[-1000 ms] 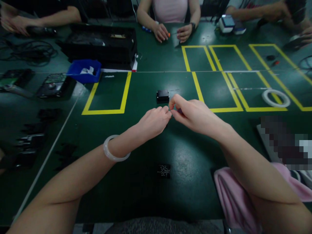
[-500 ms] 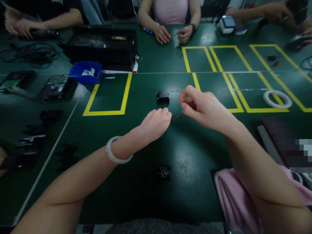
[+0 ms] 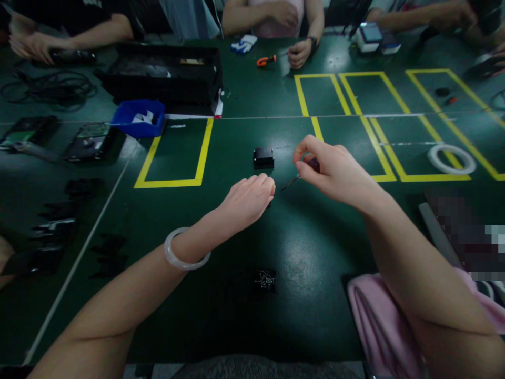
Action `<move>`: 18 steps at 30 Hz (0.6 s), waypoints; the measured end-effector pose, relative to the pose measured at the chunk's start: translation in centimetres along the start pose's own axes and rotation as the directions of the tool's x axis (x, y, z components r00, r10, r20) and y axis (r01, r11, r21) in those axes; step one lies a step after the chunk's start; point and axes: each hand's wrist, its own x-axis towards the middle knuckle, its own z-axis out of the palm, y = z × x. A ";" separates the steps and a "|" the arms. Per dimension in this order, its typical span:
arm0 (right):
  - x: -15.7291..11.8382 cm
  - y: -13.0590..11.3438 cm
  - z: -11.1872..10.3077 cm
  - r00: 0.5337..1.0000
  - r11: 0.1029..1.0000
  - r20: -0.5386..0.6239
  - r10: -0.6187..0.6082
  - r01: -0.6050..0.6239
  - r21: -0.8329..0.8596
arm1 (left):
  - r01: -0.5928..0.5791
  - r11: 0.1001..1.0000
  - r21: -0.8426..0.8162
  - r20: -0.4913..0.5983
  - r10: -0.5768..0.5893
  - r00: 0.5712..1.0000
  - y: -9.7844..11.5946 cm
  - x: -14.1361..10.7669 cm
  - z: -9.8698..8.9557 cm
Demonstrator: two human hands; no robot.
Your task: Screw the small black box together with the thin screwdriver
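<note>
My right hand (image 3: 329, 168) is closed around the handle of a screwdriver (image 3: 291, 182), whose thin shaft points down and left. Opposite its tip, my left hand (image 3: 252, 196) is closed with the knuckles up; a bit of something dark shows under the fingertips, too hidden to name. Just beyond my left hand a small black block-shaped part (image 3: 263, 157) with shiny bits at its sides rests on the green table (image 3: 221, 316). Nearer to me lies a small black square (image 3: 265, 281) with several small silver screws on it.
A blue bin (image 3: 140, 118) and a long black case (image 3: 165, 79) stand at the back left. Dark parts lie along the left. On the right are a white tape roll (image 3: 452, 159) and pink cloth (image 3: 381, 310). Across the table, a person's hand (image 3: 300, 54) is near an orange screwdriver (image 3: 266, 61).
My right hand has shifted slightly right and the screwdriver tip stands clearer of my left hand, which moved slightly left. The person opposite has lifted one hand off the orange screwdriver.
</note>
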 end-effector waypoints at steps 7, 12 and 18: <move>0.1 0.4 0.1 0.999 0.999 0.022 0.042 -0.043 0.032 | 0.027 0.976 -0.217 -0.247 -0.081 0.966 -0.7 -4.6 0.0; 0.0 0.5 0.1 0.999 0.996 0.023 0.045 -0.047 0.072 | 0.122 0.950 -0.286 -0.309 -0.212 0.927 -3.1 -12.3 -0.1; 0.0 0.8 0.3 0.999 0.995 0.035 0.032 -0.036 0.096 | 0.658 0.737 -0.156 -0.393 -0.657 0.643 -9.8 -25.3 1.0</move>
